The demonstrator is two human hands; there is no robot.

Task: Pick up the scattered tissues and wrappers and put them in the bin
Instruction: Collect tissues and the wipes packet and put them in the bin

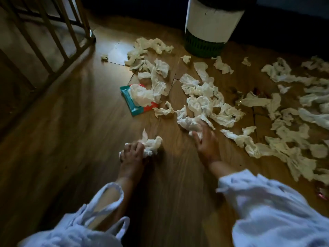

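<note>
Floor (pixel 89 122): wood-look boards, smooth, slight sheen. Tissues (pixel 204 102): thin crumpled paper, matt. Wipes pack (pixel 132 104): glossy plastic film. Sleeves (pixel 267 207): soft white cloth.

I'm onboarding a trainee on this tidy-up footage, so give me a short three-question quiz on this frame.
1. True or false: the left hand grips a wad of tissue.
2. The bin is: A) upright on the floor beyond the scattered tissues; B) tipped on its side; C) lifted off the floor.
3. Fill in: the teal wipes pack lies to the ___ of the right hand.
Key: 1 true; 2 A; 3 left.
</note>
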